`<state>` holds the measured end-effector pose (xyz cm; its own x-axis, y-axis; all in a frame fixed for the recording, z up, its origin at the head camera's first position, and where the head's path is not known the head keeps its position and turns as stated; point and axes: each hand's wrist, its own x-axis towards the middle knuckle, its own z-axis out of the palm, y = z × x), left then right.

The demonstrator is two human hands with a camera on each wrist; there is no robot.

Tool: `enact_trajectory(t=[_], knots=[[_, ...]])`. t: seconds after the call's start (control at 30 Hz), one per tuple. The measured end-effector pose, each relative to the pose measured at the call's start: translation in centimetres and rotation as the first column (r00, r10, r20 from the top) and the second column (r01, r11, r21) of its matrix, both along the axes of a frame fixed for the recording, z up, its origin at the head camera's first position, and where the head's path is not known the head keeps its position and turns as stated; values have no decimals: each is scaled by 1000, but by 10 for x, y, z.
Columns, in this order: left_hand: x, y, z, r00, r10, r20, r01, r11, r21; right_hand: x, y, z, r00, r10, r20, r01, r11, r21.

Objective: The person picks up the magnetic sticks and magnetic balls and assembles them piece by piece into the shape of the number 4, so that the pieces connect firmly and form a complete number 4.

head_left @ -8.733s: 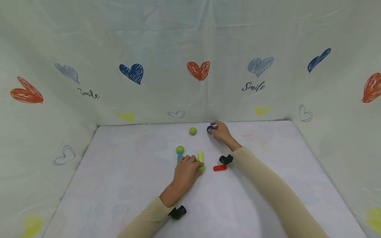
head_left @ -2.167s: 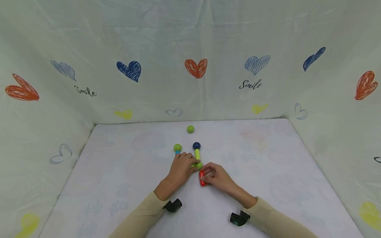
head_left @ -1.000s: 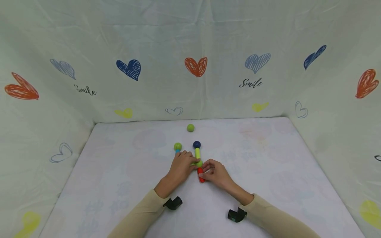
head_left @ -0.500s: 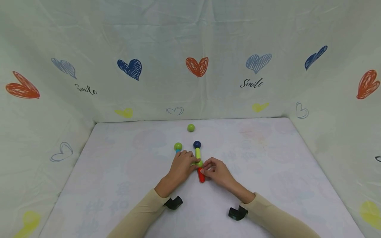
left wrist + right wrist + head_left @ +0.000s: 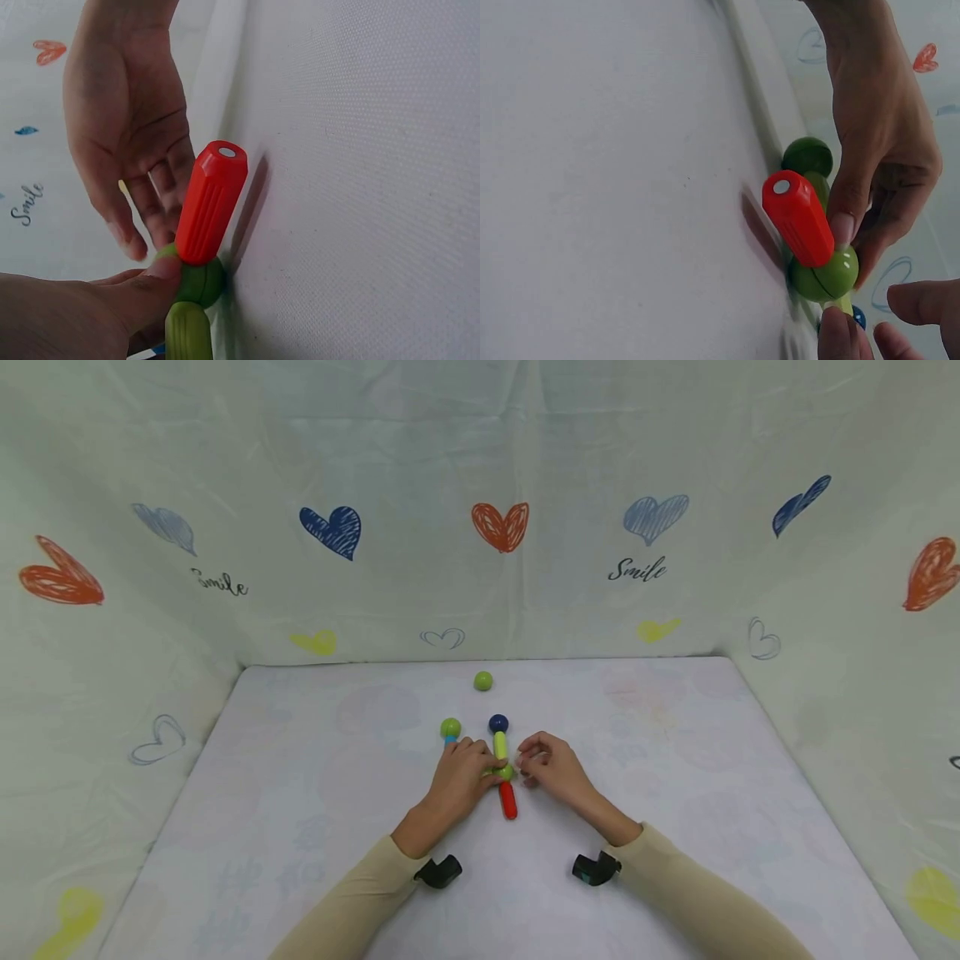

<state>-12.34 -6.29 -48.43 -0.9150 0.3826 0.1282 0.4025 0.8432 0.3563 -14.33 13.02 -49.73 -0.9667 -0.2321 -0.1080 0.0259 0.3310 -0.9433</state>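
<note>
My left hand (image 5: 457,781) pinches a green magnetic ball (image 5: 506,772). A red magnetic stick (image 5: 212,206) is joined to that ball and points towards me, its pale end disc visible in both wrist views. Beyond the ball, a yellow-green stick (image 5: 500,745) leads to a dark blue ball (image 5: 498,722). My right hand (image 5: 555,768) hovers just right of the yellow-green stick, fingers bent loosely around nothing. Another green ball (image 5: 450,727) tops a light blue stick (image 5: 450,740), mostly covered by my left hand. Behind the held ball, the right wrist view shows a further green ball (image 5: 808,156).
A loose green ball (image 5: 483,681) lies near the far edge of the white table (image 5: 337,860). A white cloth (image 5: 405,585) printed with hearts rises behind and at both sides. Black cameras (image 5: 438,872) sit at both wrists.
The dark blue ball was brought to the yellow-green stick, then the red stick was turned and joined to the green ball. My right hand has let go of the red stick and moved away forward.
</note>
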Motion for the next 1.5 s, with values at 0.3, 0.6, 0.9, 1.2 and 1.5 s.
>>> enact_trajectory(t=[0.3,0.6,0.9,1.2,1.5], knots=[[0,0,0,1000,0,15,0,1000,0,-15,-1,3,1000,-18,-16,18,1000,9],[0,-1,0,999,17,35,-17,1000,1,-39,-6,9,998,-4,-61,7,999,38],[0,0,0,998,27,52,-27,1000,9,-72,-16,18,996,9,-90,-4,998,58],[0,0,-1,998,31,57,-31,1000,5,-102,-31,21,998,15,-56,-10,997,75],[1,1,-3,998,27,57,-28,999,20,-124,-43,17,1000,-6,26,2,992,123]])
